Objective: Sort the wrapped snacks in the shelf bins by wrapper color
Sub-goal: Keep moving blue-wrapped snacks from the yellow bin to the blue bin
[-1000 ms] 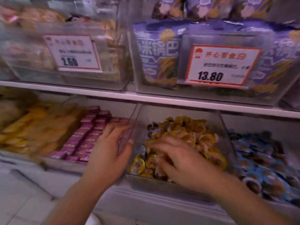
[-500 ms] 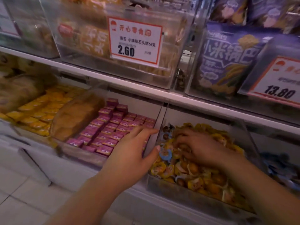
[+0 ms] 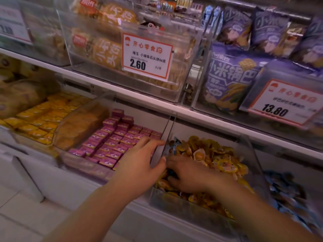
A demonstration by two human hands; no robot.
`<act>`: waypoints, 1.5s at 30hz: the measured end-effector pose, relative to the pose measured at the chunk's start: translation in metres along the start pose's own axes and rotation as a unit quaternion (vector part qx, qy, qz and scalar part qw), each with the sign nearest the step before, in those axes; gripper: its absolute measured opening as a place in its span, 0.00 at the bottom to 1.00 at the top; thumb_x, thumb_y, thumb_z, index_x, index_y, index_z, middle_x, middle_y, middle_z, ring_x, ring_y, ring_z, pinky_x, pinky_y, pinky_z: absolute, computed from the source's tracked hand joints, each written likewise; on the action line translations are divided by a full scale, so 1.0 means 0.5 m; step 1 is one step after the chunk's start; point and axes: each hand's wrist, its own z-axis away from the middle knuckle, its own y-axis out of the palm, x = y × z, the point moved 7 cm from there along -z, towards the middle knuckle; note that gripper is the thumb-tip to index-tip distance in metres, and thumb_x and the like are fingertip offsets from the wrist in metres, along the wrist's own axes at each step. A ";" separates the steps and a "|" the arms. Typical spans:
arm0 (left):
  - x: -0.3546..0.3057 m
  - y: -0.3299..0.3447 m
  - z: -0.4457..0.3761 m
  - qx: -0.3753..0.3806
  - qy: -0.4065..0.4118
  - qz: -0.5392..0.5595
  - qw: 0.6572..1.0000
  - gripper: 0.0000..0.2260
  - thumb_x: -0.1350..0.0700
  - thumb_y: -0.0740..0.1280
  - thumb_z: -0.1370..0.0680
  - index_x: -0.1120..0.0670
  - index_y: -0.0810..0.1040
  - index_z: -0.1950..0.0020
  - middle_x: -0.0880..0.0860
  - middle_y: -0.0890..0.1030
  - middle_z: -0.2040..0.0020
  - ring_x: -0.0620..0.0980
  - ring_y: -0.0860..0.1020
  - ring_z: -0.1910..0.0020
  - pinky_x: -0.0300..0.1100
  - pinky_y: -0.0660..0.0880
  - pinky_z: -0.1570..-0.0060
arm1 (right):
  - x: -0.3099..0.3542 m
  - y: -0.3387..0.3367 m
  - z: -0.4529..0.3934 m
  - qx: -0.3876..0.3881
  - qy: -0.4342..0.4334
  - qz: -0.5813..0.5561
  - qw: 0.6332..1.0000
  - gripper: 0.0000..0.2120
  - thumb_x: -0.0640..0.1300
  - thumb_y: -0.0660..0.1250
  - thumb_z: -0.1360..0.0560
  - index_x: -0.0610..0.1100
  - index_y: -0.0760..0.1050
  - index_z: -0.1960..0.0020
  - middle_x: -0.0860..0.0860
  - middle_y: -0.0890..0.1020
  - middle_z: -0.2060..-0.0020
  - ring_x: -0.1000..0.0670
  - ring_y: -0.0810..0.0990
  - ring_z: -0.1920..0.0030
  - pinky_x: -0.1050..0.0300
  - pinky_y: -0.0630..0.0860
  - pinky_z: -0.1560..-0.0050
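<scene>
1. Head view: the right hand (image 3: 189, 177) has dug deeper into the yellow snacks (image 3: 225, 165); whether its fingers hold anything cannot be told.
2. The left hand (image 3: 139, 165) still grips the clear bin wall (image 3: 163, 147), near stray blue wrappers (image 3: 174, 145); sorting appears unfinished.

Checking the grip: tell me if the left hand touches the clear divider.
Touching. The head view shows the left hand straddling the clear divider, thumb against its edge.

White shelf board (image 3: 201, 117), pale tiled floor (image 3: 26, 215), dim warm light
</scene>
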 end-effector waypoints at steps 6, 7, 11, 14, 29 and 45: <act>0.011 -0.001 0.002 0.006 0.010 0.008 1.000 0.19 0.40 0.62 0.26 0.41 0.74 0.35 0.39 0.73 0.41 0.42 0.76 0.44 0.40 0.75 0.47 | -0.075 -0.027 0.039 -0.015 0.070 0.088 0.994 0.15 0.56 0.66 0.25 0.55 0.77 0.39 0.53 0.78 0.41 0.51 0.74 0.39 0.51 0.74 0.40; 0.012 -0.001 0.001 0.006 0.012 0.008 1.000 0.19 0.40 0.62 0.26 0.41 0.74 0.36 0.39 0.73 0.42 0.42 0.76 0.45 0.40 0.75 0.48 | -0.080 -0.030 0.044 -0.017 0.081 0.089 0.993 0.14 0.57 0.66 0.24 0.55 0.77 0.40 0.54 0.79 0.43 0.51 0.75 0.41 0.51 0.74 0.41; 0.013 0.002 -0.003 0.002 0.007 0.025 1.000 0.19 0.41 0.63 0.27 0.41 0.74 0.37 0.39 0.72 0.43 0.43 0.77 0.44 0.44 0.76 0.47 | -0.082 -0.090 0.038 -0.126 0.099 -0.021 0.987 0.09 0.54 0.63 0.22 0.51 0.79 0.52 0.55 0.82 0.59 0.54 0.78 0.57 0.53 0.76 0.56; 0.015 0.003 -0.005 0.006 0.006 0.029 1.000 0.20 0.40 0.63 0.27 0.41 0.74 0.36 0.39 0.72 0.42 0.43 0.76 0.44 0.43 0.76 0.47 | -0.081 -0.151 0.012 -0.243 0.099 0.036 0.964 0.11 0.54 0.60 0.22 0.50 0.79 0.52 0.51 0.83 0.58 0.49 0.80 0.56 0.52 0.77 0.55; 0.016 0.003 -0.003 0.013 0.017 0.045 0.999 0.19 0.40 0.63 0.27 0.39 0.72 0.36 0.37 0.71 0.42 0.41 0.77 0.46 0.45 0.77 0.48 | -0.230 -0.016 -0.171 0.032 0.241 -0.051 0.969 0.37 0.74 0.63 0.36 0.56 0.72 0.33 0.44 0.70 0.33 0.41 0.74 0.36 0.47 0.74 0.36; 0.015 0.002 -0.002 0.025 0.020 0.041 0.999 0.21 0.37 0.60 0.27 0.36 0.70 0.35 0.35 0.70 0.42 0.38 0.76 0.47 0.41 0.77 0.48 | -0.213 -0.048 -0.154 -0.057 0.219 -0.094 0.970 0.18 0.53 0.76 0.34 0.51 0.80 0.45 0.51 0.83 0.46 0.51 0.81 0.48 0.54 0.78 0.47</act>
